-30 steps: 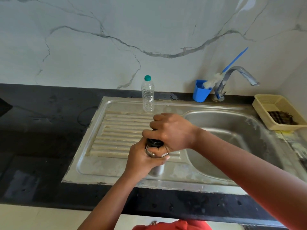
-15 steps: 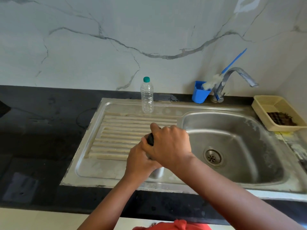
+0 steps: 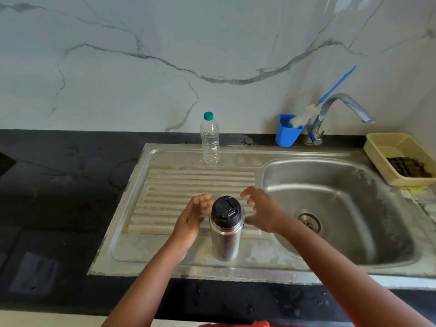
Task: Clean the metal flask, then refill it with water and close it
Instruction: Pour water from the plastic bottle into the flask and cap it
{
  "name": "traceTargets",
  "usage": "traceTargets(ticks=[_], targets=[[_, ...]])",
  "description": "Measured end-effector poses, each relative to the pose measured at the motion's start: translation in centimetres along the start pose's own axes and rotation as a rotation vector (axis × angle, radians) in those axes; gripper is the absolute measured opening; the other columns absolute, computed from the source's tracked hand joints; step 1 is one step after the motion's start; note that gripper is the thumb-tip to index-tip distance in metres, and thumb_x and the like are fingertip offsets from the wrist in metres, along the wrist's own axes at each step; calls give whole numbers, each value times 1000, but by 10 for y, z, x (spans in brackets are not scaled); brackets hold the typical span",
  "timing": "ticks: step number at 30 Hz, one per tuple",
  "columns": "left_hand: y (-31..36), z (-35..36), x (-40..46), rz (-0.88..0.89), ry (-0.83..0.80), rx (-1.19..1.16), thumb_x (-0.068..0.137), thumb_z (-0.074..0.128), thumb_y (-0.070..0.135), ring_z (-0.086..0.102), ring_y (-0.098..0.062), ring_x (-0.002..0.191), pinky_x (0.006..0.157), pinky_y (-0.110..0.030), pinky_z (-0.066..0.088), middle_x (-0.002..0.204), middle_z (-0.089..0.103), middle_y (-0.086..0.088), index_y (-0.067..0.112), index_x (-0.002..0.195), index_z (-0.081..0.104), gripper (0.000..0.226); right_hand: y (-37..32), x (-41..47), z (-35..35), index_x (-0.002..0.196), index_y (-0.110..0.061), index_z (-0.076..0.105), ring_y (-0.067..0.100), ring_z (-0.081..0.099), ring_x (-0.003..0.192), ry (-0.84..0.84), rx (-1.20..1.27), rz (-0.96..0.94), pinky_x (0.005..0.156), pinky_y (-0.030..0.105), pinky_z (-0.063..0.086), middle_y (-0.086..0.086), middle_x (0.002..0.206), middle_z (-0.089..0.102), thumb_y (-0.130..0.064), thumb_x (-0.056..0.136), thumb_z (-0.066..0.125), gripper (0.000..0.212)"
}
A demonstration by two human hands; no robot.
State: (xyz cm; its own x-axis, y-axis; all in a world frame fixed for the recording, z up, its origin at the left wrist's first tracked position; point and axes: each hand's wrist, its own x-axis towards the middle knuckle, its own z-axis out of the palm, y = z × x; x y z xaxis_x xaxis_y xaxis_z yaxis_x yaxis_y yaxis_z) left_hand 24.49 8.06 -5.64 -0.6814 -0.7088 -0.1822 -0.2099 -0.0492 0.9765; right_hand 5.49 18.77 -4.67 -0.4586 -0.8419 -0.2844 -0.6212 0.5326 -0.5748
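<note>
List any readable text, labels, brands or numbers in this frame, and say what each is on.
None can be read.
Metal flask: no print visible on its body or its black lid.
Plastic bottle: clear, no label visible.
Blue cup and yellow basket: plain.

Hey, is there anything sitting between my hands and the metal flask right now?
Nothing visible. The metal flask stands upright on the drainboard with its black lid on, the left hand and right hand open on either side, apart from it.
</note>
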Motion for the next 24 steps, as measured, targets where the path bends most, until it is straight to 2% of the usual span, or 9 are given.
traceTargets(ticks=[2,3,8,11,14,16,20,22,24], targets=[[2,8,7,-110,-68,30,85,23,78,66,-4,103,84,-15,50,101,75,16,30,113,68,71,9,7,19,140,-26,38,27,47,121,-38,-56,-19,102,37,42,5,134,45,-21,70,82,83],[3,13,10,-164,-103,31,90,18,69,65,0,97,77,-13,48,94,74,19,33,104,68,63,11,10,26,144,-27,33,29,42,127,-43,-83,-15,105,40,40,6,140,41,-24,70,83,90],[7,24,20,-294,-188,-101,95,4,65,62,-7,92,88,-28,45,82,74,13,38,73,76,80,17,17,43,147,-28,30,27,40,130,-32,-229,-45,107,42,38,0,143,42,-28,81,75,80],[3,26,23,-316,-215,-225,86,9,73,63,-19,101,100,-38,41,94,73,-9,35,70,78,80,19,19,43,144,-28,35,24,45,128,-17,-222,-76,105,40,39,-2,138,49,-27,87,69,67],[5,24,25,-283,-165,-252,81,10,77,65,-17,108,105,-39,44,103,76,-2,29,96,74,81,13,16,31,146,-26,34,24,46,130,34,-229,-103,106,41,37,-2,141,47,-30,89,67,66],[13,19,30,-225,-120,-295,74,14,83,63,-16,117,111,-43,40,124,70,-1,26,118,62,87,3,14,14,147,-24,34,26,48,128,107,-174,-140,106,42,38,0,142,46,-31,89,67,67],[53,7,26,0,-117,-278,69,17,94,57,-15,126,114,-49,35,133,64,2,25,129,57,99,-31,-1,-34,146,-19,38,27,54,116,258,-49,-306,101,44,44,6,133,47,-32,86,72,71],[76,1,16,137,-136,-249,61,26,100,54,-14,130,109,-43,39,137,61,5,25,135,53,109,-49,-14,-57,146,-18,39,22,53,113,310,16,-393,101,37,43,6,129,47,-30,85,73,71],[93,-5,2,255,-154,-237,61,27,99,50,-15,134,109,-43,38,141,58,4,23,140,50,112,-64,-29,-77,145,-16,40,14,50,111,341,63,-468,99,22,39,3,127,47,-28,86,73,69]])
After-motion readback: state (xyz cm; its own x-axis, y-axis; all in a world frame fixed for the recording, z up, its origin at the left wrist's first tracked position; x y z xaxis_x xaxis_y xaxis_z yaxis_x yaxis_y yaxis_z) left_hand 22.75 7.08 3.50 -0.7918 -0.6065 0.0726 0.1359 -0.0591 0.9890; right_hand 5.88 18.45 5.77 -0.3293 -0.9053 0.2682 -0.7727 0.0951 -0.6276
